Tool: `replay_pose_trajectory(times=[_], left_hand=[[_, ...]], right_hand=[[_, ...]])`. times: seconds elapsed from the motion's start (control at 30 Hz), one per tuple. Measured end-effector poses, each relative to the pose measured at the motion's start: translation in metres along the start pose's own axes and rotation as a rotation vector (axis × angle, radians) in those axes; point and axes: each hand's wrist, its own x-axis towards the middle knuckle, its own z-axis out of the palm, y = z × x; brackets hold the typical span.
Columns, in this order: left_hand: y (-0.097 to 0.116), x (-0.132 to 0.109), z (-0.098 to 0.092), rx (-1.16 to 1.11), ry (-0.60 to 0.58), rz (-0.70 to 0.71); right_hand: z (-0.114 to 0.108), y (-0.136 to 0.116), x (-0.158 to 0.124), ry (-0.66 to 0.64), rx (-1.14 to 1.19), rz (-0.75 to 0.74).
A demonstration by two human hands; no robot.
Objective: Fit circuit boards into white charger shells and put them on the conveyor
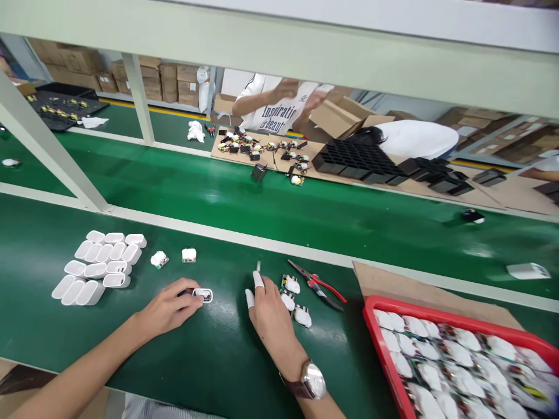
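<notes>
My left hand [178, 304] is closed on a small white oval plastic housing [209, 297], its open end showing parts inside. White finger cots cover two fingertips of my right hand [271, 317], which hovers low over the green bench with fingers apart. Just past its index fingertip lies a small pale piece [258, 266]; contact is unclear. Several small circuit boards with white covering [303, 316] lie beside that hand, one partly hidden by it. Two more white-covered boards [189, 255] sit beyond my left hand. Red-handled long-nose pliers [317, 283] rest to the right.
Rows of white oval housings [89, 292] stand at left. A red tray [379, 349] full of white-covered boards is at right, over cardboard [419, 291]. Beyond a rail runs a green conveyor [196, 198] carrying scattered parts. A co-worker [275, 105] is across it, near black cases [353, 160].
</notes>
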Motion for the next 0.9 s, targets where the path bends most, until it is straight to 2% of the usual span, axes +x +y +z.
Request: replay_pose_trajectory(times=[0.07, 0.13, 0.2, 0.27, 0.4, 0.53, 0.7, 0.9], left_hand=[[0.001, 0.001, 0.001, -0.008, 0.001, -0.007], [0.003, 0.000, 0.002, -0.023, -0.003, -0.057], [0.005, -0.002, 0.003, -0.056, -0.001, -0.155], [0.006, -0.004, 0.003, -0.092, -0.008, -0.285], [0.006, -0.007, 0.004, -0.112, -0.055, -0.440], [0.003, -0.010, 0.006, -0.125, -0.035, -0.435], [0.000, -0.014, 0.010, -0.138, -0.014, -0.432], [-0.003, -0.018, 0.012, -0.147, -0.025, -0.443]], right_hand=[[-0.003, -0.004, 0.005, -0.010, 0.064, -0.031], [-0.013, -0.013, 0.008, 0.022, 0.226, -0.103], [-0.027, -0.024, 0.009, 0.061, 0.408, -0.216], [-0.039, -0.034, 0.006, 0.064, 0.492, -0.319], [-0.049, -0.040, -0.001, 0.021, 0.408, -0.417], [-0.044, -0.035, -0.001, 0.020, 0.296, -0.502], [-0.043, -0.036, 0.003, -0.020, 0.177, -0.509], [-0.044, -0.040, 0.007, -0.046, 0.143, -0.516]])
